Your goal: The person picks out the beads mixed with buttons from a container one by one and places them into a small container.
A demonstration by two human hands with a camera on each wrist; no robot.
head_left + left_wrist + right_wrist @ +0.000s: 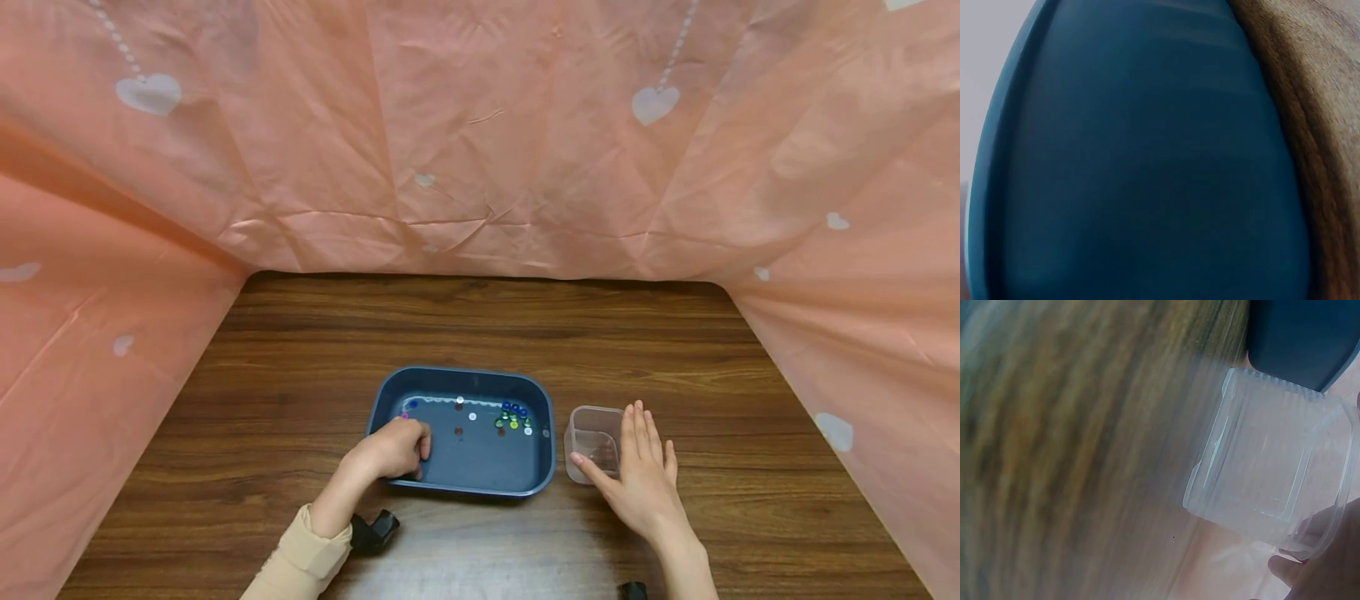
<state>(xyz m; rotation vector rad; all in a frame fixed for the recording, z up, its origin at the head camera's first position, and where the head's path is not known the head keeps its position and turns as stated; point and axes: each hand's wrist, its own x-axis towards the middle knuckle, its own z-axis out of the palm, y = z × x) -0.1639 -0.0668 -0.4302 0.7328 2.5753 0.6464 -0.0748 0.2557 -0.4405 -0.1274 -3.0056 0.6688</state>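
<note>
While my left hand (392, 448) is inside the blue tray (476, 462) at its eight o'clock corner, its fingers curl, tips hidden; I cannot tell whether they pinch anything. The tray's long axis runs nine to three, with clustered beads (514, 408) between two and three o'clock from that hand. Beyond, at three, stands the clear container (592, 421), nearer my right hand (641, 475), whose straight fingers spread beside it.
</note>
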